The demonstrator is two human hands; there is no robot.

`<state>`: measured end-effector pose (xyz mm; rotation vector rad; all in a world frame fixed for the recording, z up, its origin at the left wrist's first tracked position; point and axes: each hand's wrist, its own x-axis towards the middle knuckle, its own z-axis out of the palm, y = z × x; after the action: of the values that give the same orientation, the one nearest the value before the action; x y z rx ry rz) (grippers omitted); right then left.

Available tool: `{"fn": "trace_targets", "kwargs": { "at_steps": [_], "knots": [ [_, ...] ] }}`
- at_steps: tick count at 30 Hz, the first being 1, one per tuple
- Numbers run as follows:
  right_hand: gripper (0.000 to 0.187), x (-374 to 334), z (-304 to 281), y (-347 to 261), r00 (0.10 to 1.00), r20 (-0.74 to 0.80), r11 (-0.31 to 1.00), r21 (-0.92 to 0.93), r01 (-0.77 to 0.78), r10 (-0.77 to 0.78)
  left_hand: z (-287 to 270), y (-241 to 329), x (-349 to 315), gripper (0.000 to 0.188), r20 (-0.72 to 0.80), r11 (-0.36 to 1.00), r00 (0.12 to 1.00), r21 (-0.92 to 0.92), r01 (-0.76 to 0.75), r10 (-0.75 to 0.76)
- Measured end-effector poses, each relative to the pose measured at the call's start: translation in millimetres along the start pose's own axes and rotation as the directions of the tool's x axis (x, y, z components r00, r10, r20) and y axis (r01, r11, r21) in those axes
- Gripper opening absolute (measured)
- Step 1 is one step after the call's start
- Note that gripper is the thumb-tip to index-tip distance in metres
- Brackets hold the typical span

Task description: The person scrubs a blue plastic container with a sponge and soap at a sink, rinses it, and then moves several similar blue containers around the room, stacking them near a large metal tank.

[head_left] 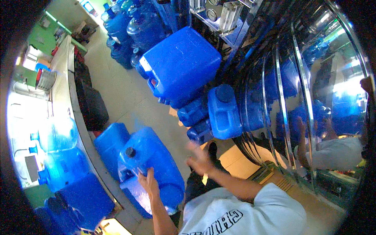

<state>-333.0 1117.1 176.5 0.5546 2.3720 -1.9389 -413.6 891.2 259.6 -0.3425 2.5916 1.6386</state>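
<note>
A large blue jerry can [160, 150] with a dark cap stands at the lower left, beside my legs. My left hand [149, 183] has its fingers wrapped round this can's handle. My right hand [200, 158] is in the air over the floor in front of my body, slightly blurred, its fingers apart and nothing in it. Nearest to that hand is a small blue jerry can [226, 123] with a round cap, a little farther off to the right. A second large blue container [111, 143] sits just behind the can at my left hand.
A big blue jerry can [188, 58] rests on its side on smaller blue cans ahead. Clear blue water bottles [145, 29] stand beyond. A counter [70, 86] runs along the left, with several blue bottles on it. Shiny metal bars [301, 74] rise close on the right.
</note>
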Motion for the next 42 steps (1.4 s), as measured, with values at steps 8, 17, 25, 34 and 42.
{"fn": "trace_targets", "kwargs": {
  "at_steps": [8, 17, 25, 34, 42],
  "knots": [
    [0.082, 128.1, -170.1, 121.2, 0.724, -0.631, 0.664, -0.418, -0.619, 0.277, -59.7, -17.6, 0.5, 0.017, 0.749, 0.635, 0.555, -0.239, 0.735, -0.362],
    [0.067, -77.3, -141.7, 73.5, 0.82, -0.568, 0.657, -0.594, -0.464, 0.066, -16.9, 11.0, -81.1, 0.012, 0.871, 0.958, 0.457, 0.05, 0.283, -0.181],
    [0.061, -317.7, -113.3, 145.5, 0.687, -0.692, 0.702, -0.375, -0.605, 0.221, 94.3, -35.1, -151.9, 0.033, 0.879, 0.686, 0.432, 0.443, -0.578, -0.203],
    [0.06, -452.5, -136.0, 200.4, 0.589, -0.721, 0.637, -0.268, -0.723, 0.366, 296.9, -180.6, -184.8, 0.018, 0.767, 0.686, 0.578, 0.262, -0.679, 0.279],
    [0.052, -516.4, -136.3, 223.8, 0.569, -0.703, 0.647, -0.203, -0.735, 0.426, 365.8, -257.5, -181.9, 0.018, 0.809, 0.638, 0.587, 0.45, -0.624, 0.003]
  ]
}}
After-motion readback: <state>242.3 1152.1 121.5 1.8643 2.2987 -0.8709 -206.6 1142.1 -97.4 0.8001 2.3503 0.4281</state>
